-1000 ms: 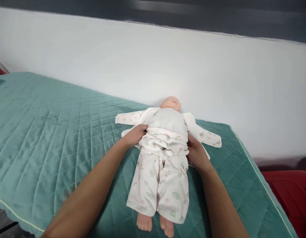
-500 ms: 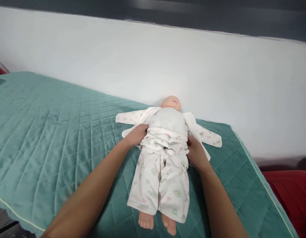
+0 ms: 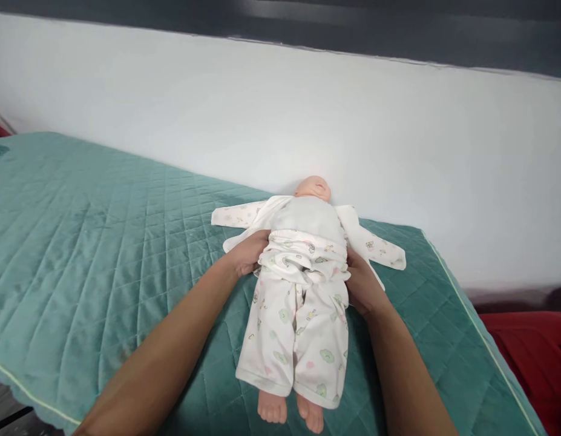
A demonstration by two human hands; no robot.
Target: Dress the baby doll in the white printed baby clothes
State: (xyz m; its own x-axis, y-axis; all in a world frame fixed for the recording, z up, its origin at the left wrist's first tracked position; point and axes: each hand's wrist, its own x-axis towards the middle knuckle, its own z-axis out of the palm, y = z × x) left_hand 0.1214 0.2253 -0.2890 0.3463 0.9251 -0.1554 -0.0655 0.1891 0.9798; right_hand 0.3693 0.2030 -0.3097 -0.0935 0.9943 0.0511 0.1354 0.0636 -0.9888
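A baby doll (image 3: 314, 188) lies on its back, its feet toward me. It wears white patterned pants (image 3: 271, 327), bunched in folds at the waist. A white jacket (image 3: 244, 215) with patterned sleeves is spread open at both sides of its pale torso. My left hand (image 3: 250, 251) is closed at the waistband's left side, thumb against the cloth and the other fingertips hidden. My right hand (image 3: 362, 281) sits at the right side of the waist, its fingers tucked behind the pants and the jacket flap, mostly out of sight.
The doll rests on a green quilted cover (image 3: 126, 242) with a pale piped edge. A white wall (image 3: 280, 109) rises right behind the doll's head. Something red (image 3: 525, 351) stands beyond the cover's right edge.
The waistband has risen slightly on the torso and widened a little to the right. The right hand has shifted slightly outward; the legs moved a little to the right.
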